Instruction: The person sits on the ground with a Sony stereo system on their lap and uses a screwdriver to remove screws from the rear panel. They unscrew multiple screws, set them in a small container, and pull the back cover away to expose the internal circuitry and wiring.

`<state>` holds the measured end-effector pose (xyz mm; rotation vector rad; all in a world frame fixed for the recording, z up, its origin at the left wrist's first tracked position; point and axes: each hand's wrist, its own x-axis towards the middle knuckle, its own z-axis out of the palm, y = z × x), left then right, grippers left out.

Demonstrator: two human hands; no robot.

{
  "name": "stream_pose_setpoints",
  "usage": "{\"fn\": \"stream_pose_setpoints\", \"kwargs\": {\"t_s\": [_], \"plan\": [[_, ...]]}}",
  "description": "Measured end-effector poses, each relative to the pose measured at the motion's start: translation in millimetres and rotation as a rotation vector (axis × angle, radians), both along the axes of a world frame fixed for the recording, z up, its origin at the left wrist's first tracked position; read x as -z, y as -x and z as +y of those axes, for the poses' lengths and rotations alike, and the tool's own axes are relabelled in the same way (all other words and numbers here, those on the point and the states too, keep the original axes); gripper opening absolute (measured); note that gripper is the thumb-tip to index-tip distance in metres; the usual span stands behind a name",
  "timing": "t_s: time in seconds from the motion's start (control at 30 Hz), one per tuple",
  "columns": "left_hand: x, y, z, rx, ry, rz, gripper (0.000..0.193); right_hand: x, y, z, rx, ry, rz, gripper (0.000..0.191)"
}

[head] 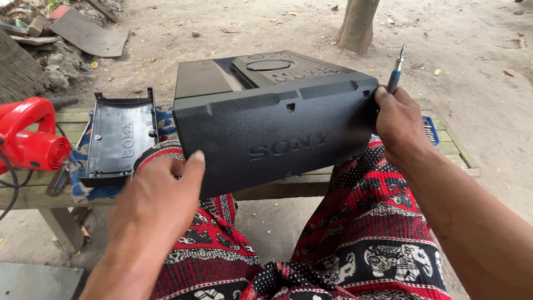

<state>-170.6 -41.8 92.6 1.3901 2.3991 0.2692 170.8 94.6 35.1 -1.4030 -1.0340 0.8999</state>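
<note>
A large black plastic stereo unit (pixel 266 122) lies tilted across my lap and the wooden bench, its textured side panel facing me and its control top turned away. My left hand (pixel 158 197) grips its lower left corner, thumb pressed on the panel. My right hand (pixel 397 122) holds the unit's right edge while also clasping a screwdriver (pixel 395 75) with a blue-grey shaft pointing up. A detached black side panel (pixel 119 139) lies inside-up on the bench to the left.
A red electric blower (pixel 30 139) sits at the bench's left end on the wooden slats (pixel 449 147). A blue bit case (pixel 430 130) peeks out behind my right hand. A tree trunk (pixel 358 25) and rubble stand on the sandy ground beyond.
</note>
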Motion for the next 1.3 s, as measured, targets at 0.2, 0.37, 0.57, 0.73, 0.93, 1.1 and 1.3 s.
{"fn": "stream_pose_setpoints", "kwargs": {"t_s": [0.2, 0.37, 0.57, 0.73, 0.93, 1.1, 1.3], "plan": [[-15.4, -30.6, 9.8, 0.167, -0.574, -0.016, 0.027, 3.7, 2.8, 1.0, -0.012, -0.054, 0.031, 0.025], [-0.7, -61.0, 46.0, 0.617, -1.002, 0.221, 0.041, -6.8, 12.3, -16.1, 0.060, 0.016, -0.269, 0.030], [22.3, -71.9, 60.2, 0.715, -0.999, 0.278, 0.077, -11.8, 30.4, -59.9, 0.128, 0.128, -0.464, 0.029], [30.1, -74.0, 59.9, 0.699, -0.897, 0.283, 0.086, -13.7, 34.5, -71.6, 0.104, 0.097, -0.444, 0.030], [28.8, -70.1, 60.5, 0.731, -0.882, 0.308, 0.093, -19.8, 42.9, -88.4, 0.124, 0.260, -0.419, 0.030], [24.4, -62.8, 59.5, 0.789, -0.878, 0.364, 0.099, -2.1, 67.7, -122.9, -0.130, 0.399, -0.129, 0.030], [12.0, -55.8, 62.3, 0.810, -0.733, 0.347, 0.097, 16.6, 93.0, -153.7, -0.360, 0.747, 0.117, 0.031]]}}
